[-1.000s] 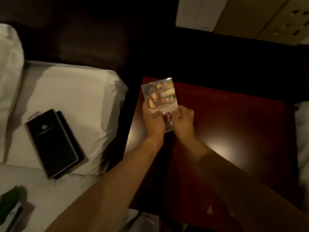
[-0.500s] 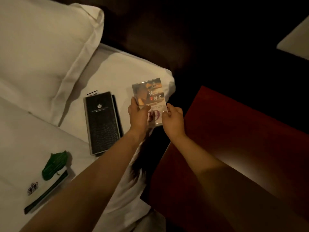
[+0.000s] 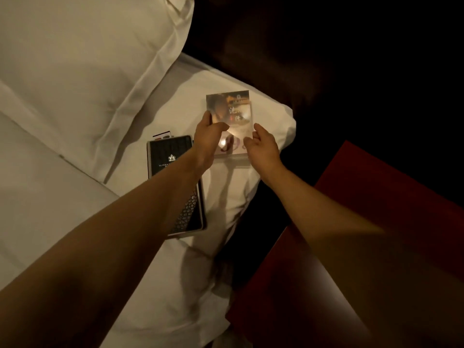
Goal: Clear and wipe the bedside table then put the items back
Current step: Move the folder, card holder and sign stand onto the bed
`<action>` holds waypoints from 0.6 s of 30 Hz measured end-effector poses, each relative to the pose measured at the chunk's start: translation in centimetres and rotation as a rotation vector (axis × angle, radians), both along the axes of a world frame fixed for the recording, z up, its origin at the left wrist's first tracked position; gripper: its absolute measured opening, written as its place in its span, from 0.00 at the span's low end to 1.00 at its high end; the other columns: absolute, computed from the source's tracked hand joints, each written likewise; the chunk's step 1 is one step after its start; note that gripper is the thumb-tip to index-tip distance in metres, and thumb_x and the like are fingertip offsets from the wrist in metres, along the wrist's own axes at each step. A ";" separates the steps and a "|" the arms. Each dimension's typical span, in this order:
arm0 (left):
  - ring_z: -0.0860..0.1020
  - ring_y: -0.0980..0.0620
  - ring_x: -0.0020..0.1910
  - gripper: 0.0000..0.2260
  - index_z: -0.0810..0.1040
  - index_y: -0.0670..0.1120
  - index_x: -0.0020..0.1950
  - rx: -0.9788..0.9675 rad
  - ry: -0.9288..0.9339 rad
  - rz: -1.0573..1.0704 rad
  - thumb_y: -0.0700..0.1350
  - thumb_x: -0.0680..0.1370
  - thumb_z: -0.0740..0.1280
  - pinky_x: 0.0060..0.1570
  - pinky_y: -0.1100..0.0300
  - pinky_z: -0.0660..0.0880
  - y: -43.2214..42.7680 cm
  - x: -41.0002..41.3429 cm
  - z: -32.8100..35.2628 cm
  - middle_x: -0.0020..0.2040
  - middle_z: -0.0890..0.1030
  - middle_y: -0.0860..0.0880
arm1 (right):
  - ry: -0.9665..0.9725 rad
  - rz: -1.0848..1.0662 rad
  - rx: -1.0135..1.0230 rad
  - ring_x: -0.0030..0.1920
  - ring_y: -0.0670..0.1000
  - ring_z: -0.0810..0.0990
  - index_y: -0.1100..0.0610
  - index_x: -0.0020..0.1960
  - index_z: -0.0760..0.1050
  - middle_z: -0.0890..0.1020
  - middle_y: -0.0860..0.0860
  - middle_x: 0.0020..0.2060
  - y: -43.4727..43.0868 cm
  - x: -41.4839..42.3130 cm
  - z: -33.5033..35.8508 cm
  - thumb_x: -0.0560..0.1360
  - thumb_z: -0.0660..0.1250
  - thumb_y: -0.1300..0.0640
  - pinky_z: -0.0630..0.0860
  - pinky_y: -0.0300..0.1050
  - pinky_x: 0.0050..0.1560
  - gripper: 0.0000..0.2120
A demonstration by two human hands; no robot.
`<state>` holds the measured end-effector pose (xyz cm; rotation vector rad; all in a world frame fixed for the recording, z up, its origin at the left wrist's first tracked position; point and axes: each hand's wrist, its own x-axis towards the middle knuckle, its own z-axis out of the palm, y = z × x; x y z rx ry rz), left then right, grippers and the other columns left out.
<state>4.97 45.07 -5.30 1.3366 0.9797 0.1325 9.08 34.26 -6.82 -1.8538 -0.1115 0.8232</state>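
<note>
Dim warm light; white bed (image 3: 50, 202) w/ pillow (image 3: 75, 59), dark headboard (image 3: 271, 46) behind.

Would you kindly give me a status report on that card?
Both hands pinch the card, left hand and right hand. It is over the bed sheet. Close beside: the black folder.

Scene is dimly lit, warm cast. Glare is seen low on the card (image 3: 234, 114). Arm shadows are thrown across the sheet (image 3: 175, 96). Upper right is lost to black. Foreground is blurred and stretched.
</note>
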 end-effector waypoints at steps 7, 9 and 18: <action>0.78 0.50 0.55 0.12 0.74 0.49 0.61 0.281 0.109 -0.162 0.45 0.78 0.63 0.55 0.58 0.76 1.3 0.2 -0.9 0.59 0.77 0.46 | -0.090 0.141 -0.003 0.67 0.59 0.71 0.59 0.70 0.65 0.72 0.60 0.66 0.6 1.1 -1.1 0.78 0.61 0.60 0.68 0.49 0.68 0.21; 0.77 0.48 0.56 0.13 0.75 0.47 0.62 0.467 0.074 -0.192 0.41 0.77 0.61 0.58 0.54 0.77 1.2 -0.5 -0.8 0.60 0.76 0.43 | -0.220 0.222 -0.118 0.71 0.58 0.64 0.59 0.74 0.57 0.65 0.60 0.71 -0.7 0.9 -1.3 0.78 0.61 0.56 0.61 0.48 0.71 0.27; 0.56 0.45 0.76 0.26 0.56 0.51 0.76 1.179 0.205 -0.844 0.50 0.79 0.58 0.73 0.46 0.53 -5.4 -0.6 -0.8 0.77 0.59 0.48 | -0.581 0.437 -0.651 0.75 0.61 0.52 0.52 0.77 0.46 0.53 0.56 0.77 -9.7 1.6 -0.3 0.74 0.62 0.39 0.50 0.55 0.75 0.40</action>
